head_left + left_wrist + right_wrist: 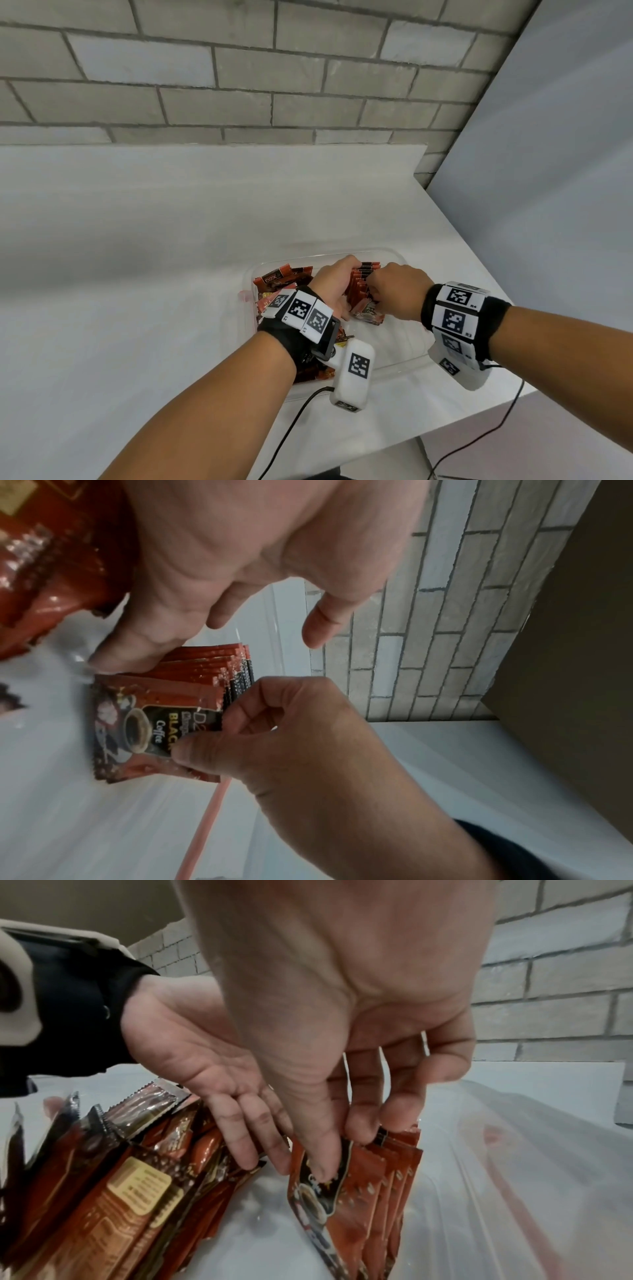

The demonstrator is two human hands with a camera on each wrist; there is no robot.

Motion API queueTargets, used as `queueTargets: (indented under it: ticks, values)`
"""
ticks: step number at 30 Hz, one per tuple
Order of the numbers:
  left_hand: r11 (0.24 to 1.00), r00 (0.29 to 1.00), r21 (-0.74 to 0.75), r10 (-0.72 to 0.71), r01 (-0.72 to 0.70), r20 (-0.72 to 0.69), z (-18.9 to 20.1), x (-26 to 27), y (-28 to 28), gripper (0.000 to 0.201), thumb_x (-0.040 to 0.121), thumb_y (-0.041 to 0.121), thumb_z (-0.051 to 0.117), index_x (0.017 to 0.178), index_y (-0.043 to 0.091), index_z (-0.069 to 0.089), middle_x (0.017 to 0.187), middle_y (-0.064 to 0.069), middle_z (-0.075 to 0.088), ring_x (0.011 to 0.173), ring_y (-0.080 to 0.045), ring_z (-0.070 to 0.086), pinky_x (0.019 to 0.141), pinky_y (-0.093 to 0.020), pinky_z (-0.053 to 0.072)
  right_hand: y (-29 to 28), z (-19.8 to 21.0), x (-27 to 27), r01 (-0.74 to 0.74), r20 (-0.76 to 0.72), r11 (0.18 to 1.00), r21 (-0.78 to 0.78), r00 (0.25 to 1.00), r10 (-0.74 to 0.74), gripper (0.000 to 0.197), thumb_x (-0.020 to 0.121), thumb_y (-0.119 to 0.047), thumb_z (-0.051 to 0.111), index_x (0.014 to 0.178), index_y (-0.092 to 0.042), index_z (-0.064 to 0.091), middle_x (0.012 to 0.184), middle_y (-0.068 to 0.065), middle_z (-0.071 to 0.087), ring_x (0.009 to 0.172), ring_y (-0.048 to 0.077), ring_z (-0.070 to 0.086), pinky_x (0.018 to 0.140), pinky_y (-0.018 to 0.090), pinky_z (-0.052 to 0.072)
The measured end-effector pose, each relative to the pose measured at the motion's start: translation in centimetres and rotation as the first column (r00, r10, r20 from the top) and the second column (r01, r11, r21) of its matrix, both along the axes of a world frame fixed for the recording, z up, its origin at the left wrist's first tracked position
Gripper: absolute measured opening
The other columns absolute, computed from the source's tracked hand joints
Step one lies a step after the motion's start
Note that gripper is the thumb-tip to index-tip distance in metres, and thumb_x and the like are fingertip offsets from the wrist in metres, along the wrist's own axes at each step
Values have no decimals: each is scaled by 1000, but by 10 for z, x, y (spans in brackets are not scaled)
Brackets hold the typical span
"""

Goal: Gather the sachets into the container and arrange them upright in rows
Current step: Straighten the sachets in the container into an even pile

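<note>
Both forearms are blocking much of the clear container (399,255) in the head view; its near wall is lying behind the wrist gear, and the loose sachets (281,277) at about 9 o'clock inside it are only partly showing. Print on them is mostly blurring out.

The row of sachets (205,666) is standing on edge in the container, at about 12 o'clock, faces packed together, long axes near upright.

Right hand (342,1015): grip pinching the front sachet (329,1183) of that row, thumb on its printed face, fingertips (394,1118) on the tops behind. Left hand (205,1053): grip released, straight fingers lying against the row's left side.

Bare container floor is lying open at 3 to 5 o'clock. The white worktop (137,240) is running wide at 9 to 12 o'clock; its edge is passing close at 3 o'clock.
</note>
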State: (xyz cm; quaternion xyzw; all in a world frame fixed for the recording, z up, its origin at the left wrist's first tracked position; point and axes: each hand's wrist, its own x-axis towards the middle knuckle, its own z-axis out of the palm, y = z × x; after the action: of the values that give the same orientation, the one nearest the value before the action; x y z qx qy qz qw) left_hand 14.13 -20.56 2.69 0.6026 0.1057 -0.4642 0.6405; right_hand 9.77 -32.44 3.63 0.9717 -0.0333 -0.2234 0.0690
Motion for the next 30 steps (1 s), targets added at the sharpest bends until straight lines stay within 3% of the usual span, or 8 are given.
queueTargets:
  ticks: [3, 6, 10, 14, 22, 24, 27, 30]
  values:
    - [1000, 1000, -1, -14, 14, 1, -4, 1, -2, 25, 94, 29, 51, 74, 15, 42, 69, -11, 52, 74, -31, 55, 67, -37, 38, 4, -2, 1, -10, -5, 1000, -29, 1000, 10, 4, 85, -13, 57, 87, -14, 54, 77, -1, 45, 70, 21, 49, 46, 24, 29]
    - [1000, 1000, -12, -16, 16, -2, -7, 2, -4, 23, 94, 28, 51, 79, 12, 44, 79, -9, 47, 70, -31, 52, 79, -43, 36, 7, -1, 1, -24, -19, 998, -58, 1000, 23, 6, 87, -10, 54, 91, -13, 56, 81, 2, 46, 69, 22, 49, 47, 25, 31]
    - [999, 1000, -32, -15, 15, -2, -9, 2, -7, 25, 93, 30, 52, 110, 15, 41, 98, -11, 48, 96, -45, 56, 88, -50, 37, 8, 1, 1, -27, -37, 997, -67, 999, 24, 7, 87, -10, 53, 88, -16, 51, 84, 3, 47, 70, 23, 49, 55, 27, 37]
    - [999, 1000, -36, -22, 22, -8, -14, 2, -10, 26, 90, 33, 53, 106, 14, 45, 96, -13, 52, 106, -48, 57, 83, -49, 39, 9, 2, 0, -35, -54, 995, -89, 998, 30, 12, 88, -10, 53, 99, -12, 57, 90, 7, 51, 72, 23, 49, 61, 29, 40]
    - [998, 999, -65, -8, 6, -39, -15, 1, -11, 16, 93, 29, 51, 84, 15, 47, 87, -11, 54, 103, -44, 61, 72, -41, 42, 9, 2, 0, -33, -69, 995, -90, 997, 27, 21, 87, -13, 58, 108, -11, 58, 103, 7, 59, 74, 21, 49, 63, 30, 41]
    - [998, 999, -65, -11, 8, -35, -14, -1, -11, 15, 93, 28, 51, 85, 15, 48, 87, -11, 55, 93, -40, 63, 67, -38, 44, 8, 2, -1, -20, -65, 996, -91, 998, 15, 25, 86, -16, 62, 110, -12, 57, 103, 6, 59, 75, 21, 50, 63, 29, 41]
    - [996, 1000, -83, 13, -15, -27, -16, -2, -11, 14, 92, 26, 51, 88, 13, 51, 84, -10, 55, 63, -28, 58, 71, -39, 47, 5, 3, -2, -10, -36, 997, -77, 999, 8, 33, 84, -20, 65, 114, -13, 53, 104, 5, 59, 80, 24, 56, 62, 28, 40]
    - [995, 999, -96, 23, -26, -30, -17, -3, -11, 14, 92, 26, 51, 87, 13, 52, 79, -9, 55, 64, -28, 59, 64, -34, 47, 0, 8, -5, 29, 17, 999, -31, 999, -28, 33, 83, -24, 63, 112, -16, 50, 89, 1, 52, 73, 21, 51, 53, 26, 35]
